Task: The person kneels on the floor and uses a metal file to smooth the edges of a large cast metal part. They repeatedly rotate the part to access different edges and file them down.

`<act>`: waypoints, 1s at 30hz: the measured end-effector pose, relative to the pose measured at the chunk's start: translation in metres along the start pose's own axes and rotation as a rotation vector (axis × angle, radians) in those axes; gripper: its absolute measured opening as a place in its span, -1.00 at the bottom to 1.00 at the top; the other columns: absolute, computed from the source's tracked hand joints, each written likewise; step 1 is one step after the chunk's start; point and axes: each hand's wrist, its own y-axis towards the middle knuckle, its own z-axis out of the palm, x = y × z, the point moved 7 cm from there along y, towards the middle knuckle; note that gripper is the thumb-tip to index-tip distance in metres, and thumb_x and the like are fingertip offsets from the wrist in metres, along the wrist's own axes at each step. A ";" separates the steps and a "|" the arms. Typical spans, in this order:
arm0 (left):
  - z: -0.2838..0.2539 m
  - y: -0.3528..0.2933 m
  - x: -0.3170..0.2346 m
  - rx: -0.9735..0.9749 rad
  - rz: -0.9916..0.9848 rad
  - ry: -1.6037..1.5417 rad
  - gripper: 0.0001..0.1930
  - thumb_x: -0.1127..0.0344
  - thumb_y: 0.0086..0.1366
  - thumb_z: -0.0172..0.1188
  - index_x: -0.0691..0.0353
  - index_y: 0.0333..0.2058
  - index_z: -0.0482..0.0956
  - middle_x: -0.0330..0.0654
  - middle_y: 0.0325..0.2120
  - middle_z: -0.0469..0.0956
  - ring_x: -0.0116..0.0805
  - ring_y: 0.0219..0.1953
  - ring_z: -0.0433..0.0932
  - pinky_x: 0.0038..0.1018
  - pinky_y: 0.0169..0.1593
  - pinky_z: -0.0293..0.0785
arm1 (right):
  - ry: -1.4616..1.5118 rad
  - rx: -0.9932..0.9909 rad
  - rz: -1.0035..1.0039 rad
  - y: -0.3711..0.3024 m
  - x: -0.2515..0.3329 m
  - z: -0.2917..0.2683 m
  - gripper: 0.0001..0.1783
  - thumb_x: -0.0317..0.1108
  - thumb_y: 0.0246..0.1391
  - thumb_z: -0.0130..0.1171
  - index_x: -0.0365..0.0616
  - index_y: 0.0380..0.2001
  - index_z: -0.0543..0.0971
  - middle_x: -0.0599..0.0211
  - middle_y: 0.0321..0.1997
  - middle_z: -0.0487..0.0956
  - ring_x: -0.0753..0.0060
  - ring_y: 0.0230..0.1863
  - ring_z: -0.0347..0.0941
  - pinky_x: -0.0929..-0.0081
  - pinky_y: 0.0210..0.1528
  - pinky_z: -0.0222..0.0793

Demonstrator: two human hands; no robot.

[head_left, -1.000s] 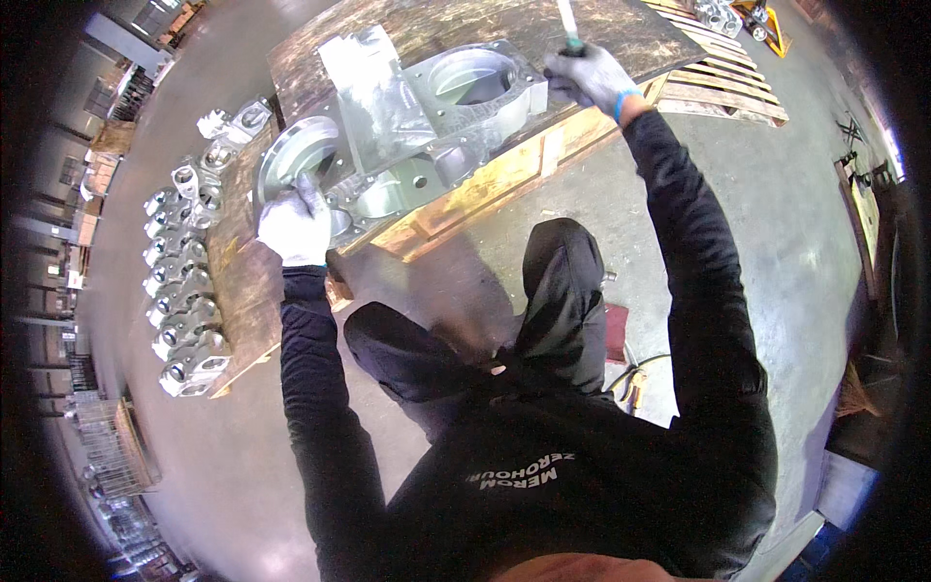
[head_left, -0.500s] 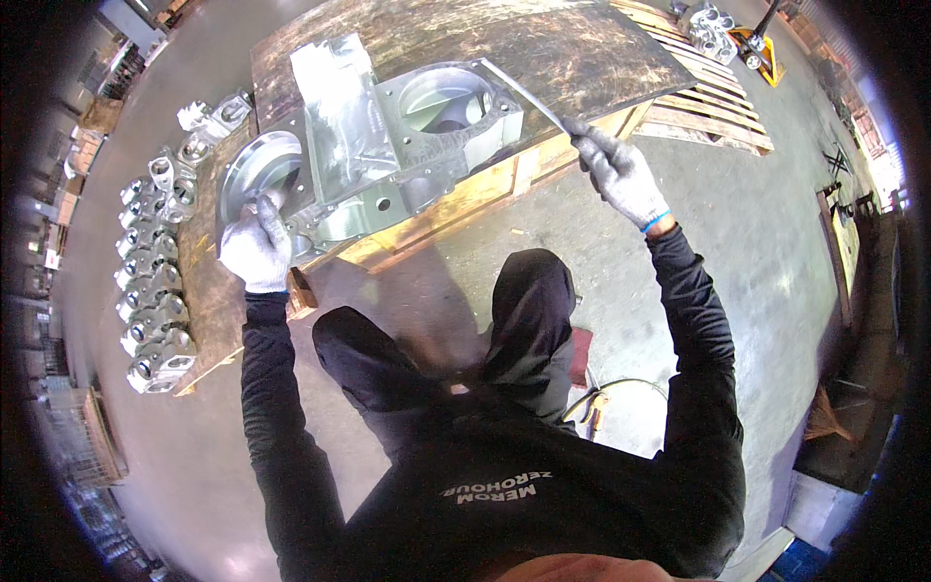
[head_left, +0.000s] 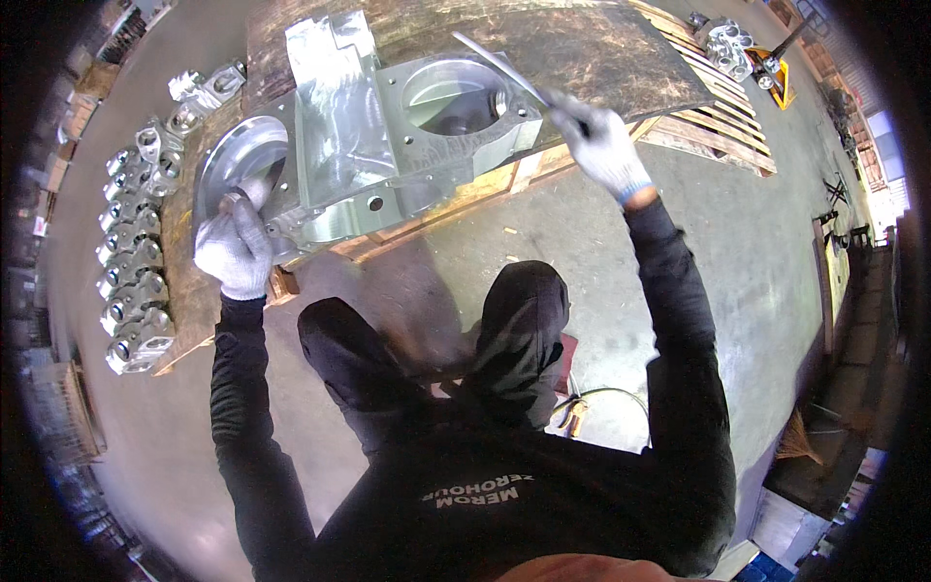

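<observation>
A large silvery metal casting lies on the wooden table, with a round opening on each side of a tall, shiny middle block. My right hand, in a white glove, is closed around the end of a long, thin, flat metal file. The file slants up and left over the far right corner of the casting. My left hand, also gloved, is at the near rim of the left round opening. Its fingers are pinched together, and what lies between them is hidden.
Several smaller castings stand in a row along the left side of the worn wooden tabletop. A slatted pallet, more castings and a yellow pallet jack are at the far right. A hose with a brass-coloured fitting lies on the floor.
The file and my right hand have shifted left and slightly up. My left hand stays at the left opening's rim. The whole view has shifted a little.
</observation>
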 end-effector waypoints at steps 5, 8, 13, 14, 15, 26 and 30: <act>0.000 0.003 -0.001 0.039 0.018 0.034 -0.63 0.41 0.47 0.08 0.31 -0.58 0.63 0.05 -0.68 0.53 0.03 -0.66 0.54 -0.19 -0.53 0.38 | 0.217 0.067 0.006 0.033 -0.020 0.016 -0.58 -0.35 0.37 0.13 -0.13 0.25 0.57 0.01 0.17 0.65 0.20 0.21 0.61 0.38 0.23 0.51; 0.000 0.001 0.000 0.022 0.007 0.032 -0.62 0.41 0.47 0.07 0.30 -0.60 0.60 0.05 -0.69 0.51 0.03 -0.66 0.53 -0.17 -0.52 0.37 | 0.114 0.061 -0.012 -0.027 -0.008 -0.008 -0.59 -0.34 0.38 0.16 -0.22 0.22 0.58 -0.01 0.14 0.68 0.27 0.16 0.64 0.32 0.22 0.52; 0.002 -0.001 0.000 0.008 -0.034 0.011 -0.61 0.41 0.46 0.06 0.31 -0.61 0.57 0.06 -0.70 0.49 0.06 -0.65 0.52 -0.15 -0.51 0.35 | 0.387 0.064 0.223 -0.091 -0.025 -0.015 -0.57 -0.47 0.36 0.12 -0.34 0.25 0.54 0.19 0.02 0.67 0.57 0.04 0.50 0.54 0.13 0.42; 0.002 0.000 -0.002 0.018 -0.022 0.018 -0.62 0.40 0.45 0.07 0.31 -0.61 0.58 0.06 -0.69 0.50 0.06 -0.64 0.53 -0.15 -0.51 0.35 | 0.293 0.042 0.175 -0.077 -0.029 -0.010 -0.57 -0.44 0.36 0.13 -0.31 0.25 0.55 0.15 0.01 0.69 0.57 0.04 0.51 0.54 0.14 0.41; 0.001 0.002 -0.003 0.029 -0.026 0.025 -0.62 0.39 0.45 0.07 0.30 -0.60 0.58 0.05 -0.68 0.52 0.05 -0.64 0.53 -0.15 -0.50 0.36 | 0.202 0.031 0.137 -0.054 -0.035 0.000 -0.57 -0.41 0.37 0.13 -0.29 0.25 0.55 0.12 0.01 0.71 0.58 0.05 0.52 0.54 0.15 0.41; -0.005 0.001 -0.005 -0.032 -0.027 0.042 -0.74 0.37 0.36 0.20 0.26 -0.54 0.65 -0.02 -0.66 0.55 0.01 -0.63 0.55 -0.18 -0.47 0.43 | -0.312 0.288 0.049 0.056 0.012 -0.027 -0.60 -0.17 0.34 0.13 0.04 0.18 0.64 -0.08 -0.08 0.69 -0.10 -0.11 0.68 0.23 -0.03 0.58; -0.004 0.002 -0.001 -0.049 -0.019 0.039 -0.78 0.35 0.29 0.25 0.24 -0.55 0.66 -0.03 -0.67 0.56 -0.01 -0.61 0.57 -0.21 -0.44 0.49 | -0.412 0.249 0.020 0.082 0.044 -0.007 -0.62 -0.06 0.27 0.16 -0.12 -0.11 0.73 -0.18 -0.34 0.64 -0.19 -0.25 0.66 0.07 -0.16 0.59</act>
